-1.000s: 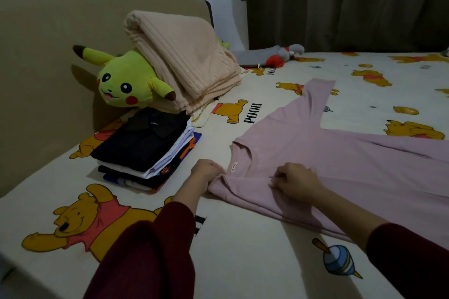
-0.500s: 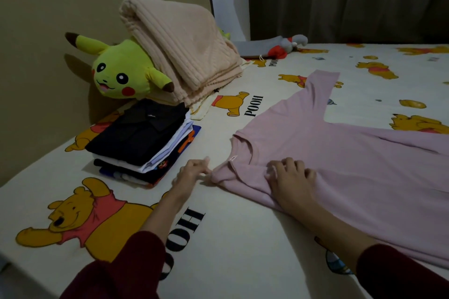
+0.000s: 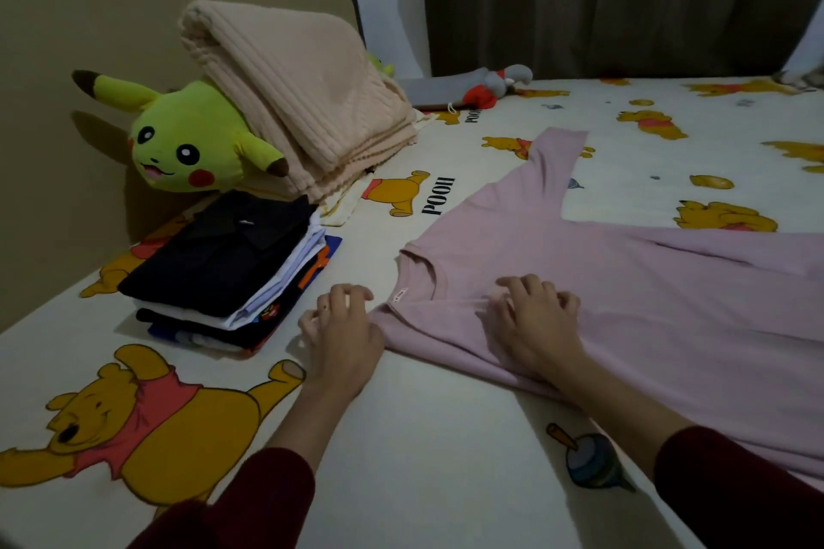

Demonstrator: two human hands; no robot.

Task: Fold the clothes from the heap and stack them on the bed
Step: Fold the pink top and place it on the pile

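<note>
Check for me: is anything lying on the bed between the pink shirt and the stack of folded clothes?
Nothing visible. Only bare printed sheet separates the pink shirt from the folded stack, apart from the left hand at the shirt's near shoulder. The plush toy and beige blanket sit behind the stack.

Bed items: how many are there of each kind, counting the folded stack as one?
Plush toys: 2, a yellow one and a grey one
Folded blankets: 1, beige
Clothes stacks: 1
Spread shirts: 1, pink
Total: 5
</note>
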